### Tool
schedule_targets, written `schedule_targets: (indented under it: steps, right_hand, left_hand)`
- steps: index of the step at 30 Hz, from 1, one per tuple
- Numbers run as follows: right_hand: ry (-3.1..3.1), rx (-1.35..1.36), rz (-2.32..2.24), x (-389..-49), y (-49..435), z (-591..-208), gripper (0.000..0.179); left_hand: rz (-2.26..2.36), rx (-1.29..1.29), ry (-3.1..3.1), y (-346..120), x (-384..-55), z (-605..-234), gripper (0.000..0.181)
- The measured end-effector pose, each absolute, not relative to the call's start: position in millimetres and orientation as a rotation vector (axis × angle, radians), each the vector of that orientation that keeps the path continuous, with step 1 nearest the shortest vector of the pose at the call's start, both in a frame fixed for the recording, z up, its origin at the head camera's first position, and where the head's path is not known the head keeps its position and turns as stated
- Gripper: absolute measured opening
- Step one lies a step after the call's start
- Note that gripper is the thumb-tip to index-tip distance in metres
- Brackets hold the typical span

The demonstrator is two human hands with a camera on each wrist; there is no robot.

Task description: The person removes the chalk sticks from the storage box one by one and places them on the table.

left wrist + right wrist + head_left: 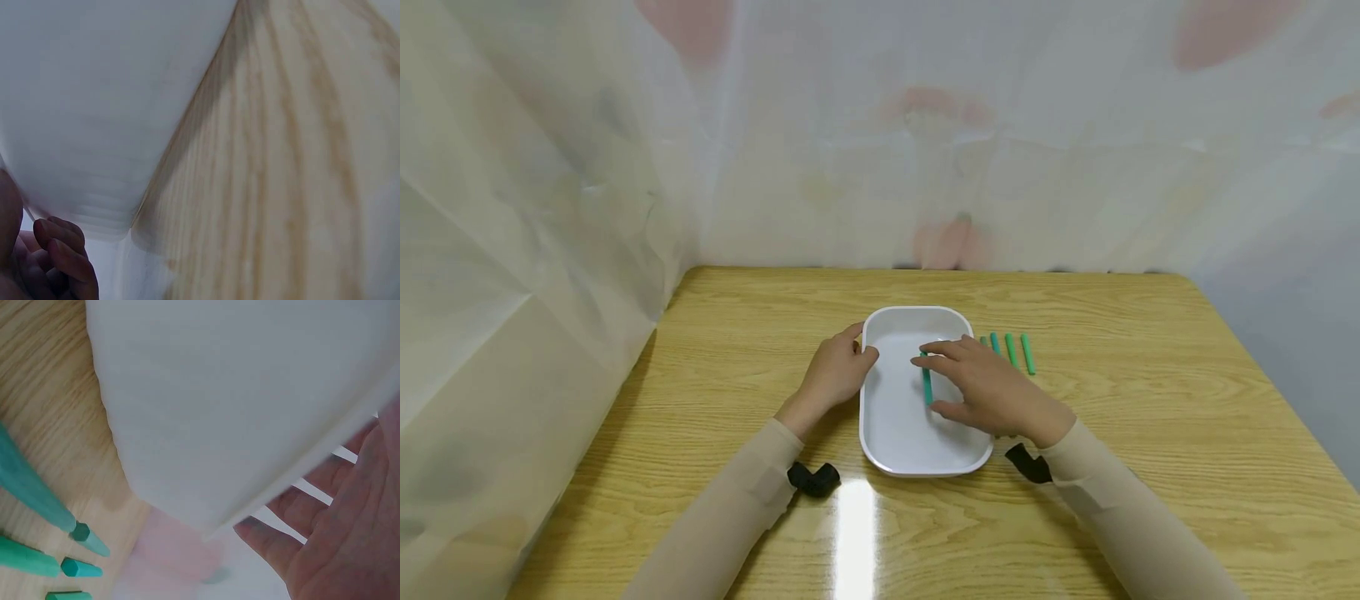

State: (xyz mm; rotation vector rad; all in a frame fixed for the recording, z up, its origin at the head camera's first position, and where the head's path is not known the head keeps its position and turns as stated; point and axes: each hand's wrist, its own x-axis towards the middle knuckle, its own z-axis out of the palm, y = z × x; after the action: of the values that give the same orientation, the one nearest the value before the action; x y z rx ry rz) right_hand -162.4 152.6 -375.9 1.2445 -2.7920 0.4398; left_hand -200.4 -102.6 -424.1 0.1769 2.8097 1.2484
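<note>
A white rectangular tray [895,442] with rounded corners lies on the table. My left hand [838,367] grips its left rim, thumb over the inside edge and fingers outside; curled fingertips [69,256] show beside its wall in the left wrist view. Over the tray's inside, my right hand [992,387] holds a slim teal stick [927,385] lengthwise, fingertips at the far end and thumb at the near end. In the right wrist view, the tray wall [237,406] hides that stick and the ends of the fingers [269,540].
Several green and teal sticks lie right of the tray, including a bright green stick [1028,354] and a thick-looking teal stick [34,481]; my right hand partly covers this group. The wooden table [760,333] ends at a pale patterned sheet [820,208] behind and to the left.
</note>
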Motion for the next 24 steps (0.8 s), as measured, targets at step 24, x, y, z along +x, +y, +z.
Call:
schedule_targets:
  steps: [24]
  right_hand:
    - [-2.816,1.158,0.482,-163,174,-368,0.057]
  left_hand:
    - [1.241,0.157,2.811,-101,-201,-425,0.052]
